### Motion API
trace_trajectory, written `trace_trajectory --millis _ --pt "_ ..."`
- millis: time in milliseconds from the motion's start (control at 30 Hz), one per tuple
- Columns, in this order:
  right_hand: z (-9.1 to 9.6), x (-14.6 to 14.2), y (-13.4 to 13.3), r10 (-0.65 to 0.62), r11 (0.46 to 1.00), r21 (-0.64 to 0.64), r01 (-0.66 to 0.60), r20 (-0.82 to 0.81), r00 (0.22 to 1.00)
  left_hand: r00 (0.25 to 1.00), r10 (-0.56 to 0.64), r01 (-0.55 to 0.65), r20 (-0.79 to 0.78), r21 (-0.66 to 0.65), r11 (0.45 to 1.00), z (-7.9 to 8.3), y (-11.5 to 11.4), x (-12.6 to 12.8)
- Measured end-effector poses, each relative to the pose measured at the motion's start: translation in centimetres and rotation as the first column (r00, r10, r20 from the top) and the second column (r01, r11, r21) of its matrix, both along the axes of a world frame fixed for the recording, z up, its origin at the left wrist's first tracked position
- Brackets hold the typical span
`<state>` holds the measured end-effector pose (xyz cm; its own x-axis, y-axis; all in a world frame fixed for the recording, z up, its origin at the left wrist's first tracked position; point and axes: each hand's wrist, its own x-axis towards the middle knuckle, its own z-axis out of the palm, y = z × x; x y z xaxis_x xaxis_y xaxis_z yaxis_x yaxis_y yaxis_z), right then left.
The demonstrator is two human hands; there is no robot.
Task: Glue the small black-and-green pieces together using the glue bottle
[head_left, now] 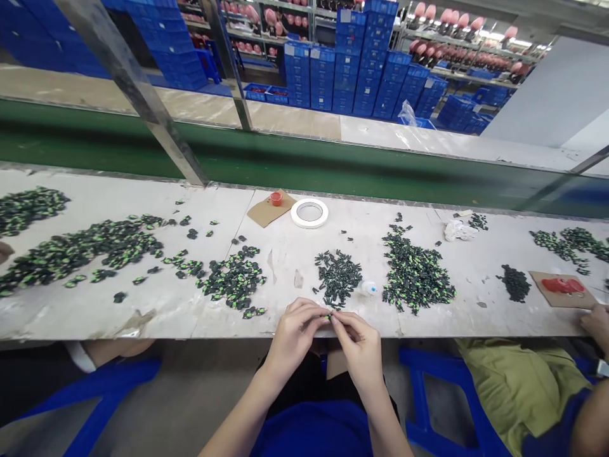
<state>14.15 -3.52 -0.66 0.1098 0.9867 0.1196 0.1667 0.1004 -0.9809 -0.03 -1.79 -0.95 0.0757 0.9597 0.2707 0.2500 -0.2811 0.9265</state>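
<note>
At the front edge of the white table my left hand [299, 330] and my right hand [356, 336] meet, fingertips pinched together. Between them is a small black and green plastic part [328, 316], mostly covered by the fingers. Just beyond lies a pile of small black pieces [339, 277], with a small white bottle with a blue tip [368, 289] at its right side. A heap of black and green parts [416, 270] spreads to the right, and another heap of black and green parts [233, 279] lies to the left.
A roll of white tape [309, 222] lies near a cardboard piece [264, 214] bearing a red cup [276, 198]. Co-workers sit on both sides; one hand [598, 322] shows at the right. A green conveyor belt [285, 164] runs behind the table, and metal posts [143, 95] rise there.
</note>
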Motion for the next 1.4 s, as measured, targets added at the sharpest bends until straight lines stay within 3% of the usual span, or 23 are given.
trace_trajectory --millis 167,367,633,733,933,1167,1400 --pt "0.2 0.3 -0.1 -0.018 0.999 0.048 0.014 0.065 0.998 0.998 -0.019 0.022 0.054 -0.059 0.998 0.6 0.0 0.0" --pt "0.6 0.4 -0.3 -0.059 0.995 0.078 0.057 0.022 0.998 0.997 -0.024 0.034 0.073 -0.148 0.988 1.5 -0.4 0.0" --pt "1.5 0.2 -0.8 -0.088 0.996 0.017 0.090 -0.063 0.994 1.000 -0.007 0.006 0.026 0.046 0.999 2.5 -1.0 0.0" --pt "1.8 0.4 -0.9 -0.084 0.996 -0.028 0.082 -0.086 0.993 1.000 -0.020 0.019 0.022 0.064 0.998 2.7 -1.0 0.0" --pt "1.9 0.5 -0.8 -0.085 0.996 -0.011 0.085 -0.060 0.995 0.999 -0.011 0.011 0.034 -0.011 1.000 2.8 -1.1 0.4" --pt "2.4 0.7 -1.1 -0.024 0.992 0.121 0.016 0.061 0.998 0.998 0.018 -0.010 0.061 -0.130 0.991 3.1 -1.4 0.6" --pt "2.7 1.5 -1.1 0.052 0.994 0.094 -0.062 0.103 0.993 0.996 -0.030 0.044 0.083 -0.169 0.985 3.5 -1.7 0.6"
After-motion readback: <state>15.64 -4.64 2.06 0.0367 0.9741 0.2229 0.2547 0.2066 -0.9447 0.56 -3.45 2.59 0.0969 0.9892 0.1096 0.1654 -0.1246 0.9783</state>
